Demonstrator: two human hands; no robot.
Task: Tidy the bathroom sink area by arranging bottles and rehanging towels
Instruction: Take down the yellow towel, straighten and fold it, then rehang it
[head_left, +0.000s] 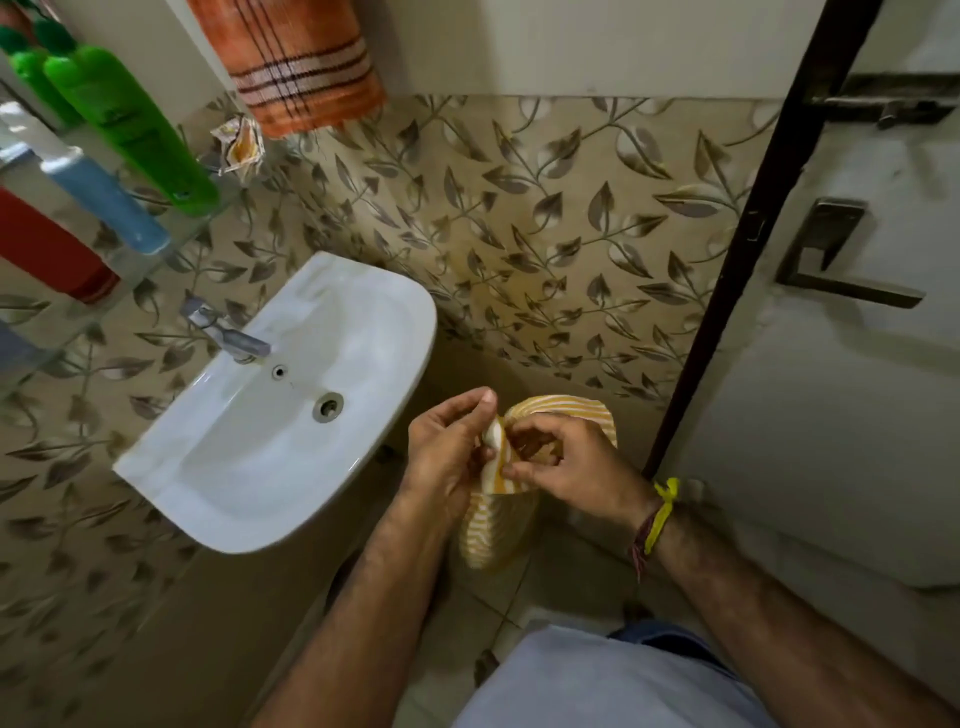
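Observation:
A yellow-and-white striped towel (491, 530) hangs bunched between my two hands, to the right of the white sink (249, 467). My left hand (447, 452) pinches its upper edge with thumb and fingers. My right hand (566, 462) grips the cloth just beside it. An orange striped towel (301, 67) hangs on the wall above. On the glass shelf (135, 260) at the upper left stand a green bottle (130, 124), a blue-and-white bottle (93, 192) and a red bottle (47, 249).
A chrome tap (228, 335) sits at the sink's back edge. A crumpled wrapper (239, 143) lies at the shelf's far end. A white door (857, 338) with a dark handle and dark frame stands close on the right. Leaf-patterned tiles cover the walls.

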